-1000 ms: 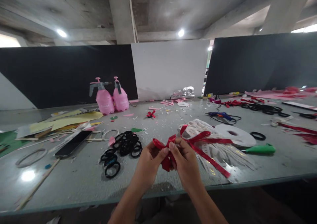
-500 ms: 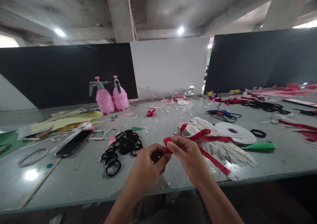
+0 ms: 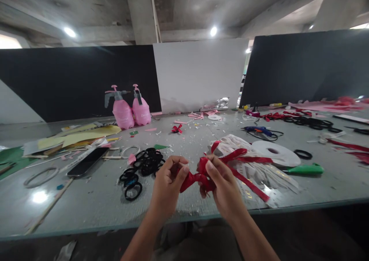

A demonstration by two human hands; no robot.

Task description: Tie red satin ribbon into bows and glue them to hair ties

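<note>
Between my hands is a red ribbon bow [image 3: 198, 177], held just above the front of the table. My left hand [image 3: 170, 180] pinches its left loop between thumb and fingers. The right loop is pinched by my right hand [image 3: 220, 180]. Fingers cover parts of both loops. To the left lies a pile of black hair ties [image 3: 148, 163]. Loose red ribbon strips [image 3: 250, 184] rest on white lace bundles [image 3: 227, 145] to the right. A small finished-looking red bow [image 3: 177, 128] lies farther back.
Two pink spray bottles [image 3: 122, 113] stand at the back left. A phone [image 3: 88, 162] lies at left near paper sheets [image 3: 83, 136]. At right are a white ribbon roll [image 3: 284, 157], a green-handled tool [image 3: 307, 169] and a blue glue gun [image 3: 258, 130].
My hands have moved apart, each with one side of the red bow, so its middle now shows between them. The camera view has shifted slightly.
</note>
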